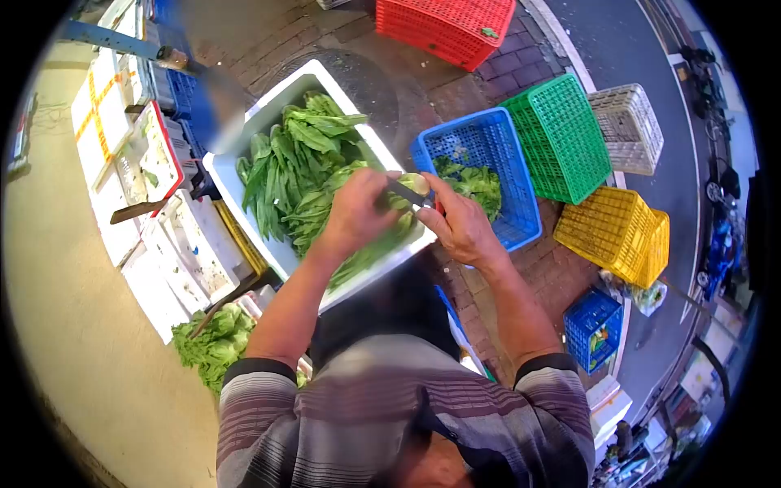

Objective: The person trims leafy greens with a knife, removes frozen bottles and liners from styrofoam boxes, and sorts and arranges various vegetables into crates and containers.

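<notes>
My left hand (355, 213) is closed around a head of leafy greens (397, 232), partly blurred, its pale stem end (415, 183) pointing to the right. In my right hand (465, 224) is a knife (407, 193) with an orange-red handle. Its dark blade lies across the greens close to the stem end, between my two hands; whether it has cut in, I cannot tell. Below my hands, a white foam box (224, 191) holds many long-leafed greens (281, 167). To the right, a blue crate (521, 195) contains loose leaves (476, 189).
A red crate (443, 28) stands beyond the box. Green (561, 138), white (626, 126) and yellow (606, 232) crates line the right side, with a small blue crate (594, 325) nearer. Foam boxes (195, 244) and curly lettuce (215, 346) are at left. A blurred post (110, 39) crosses the upper left.
</notes>
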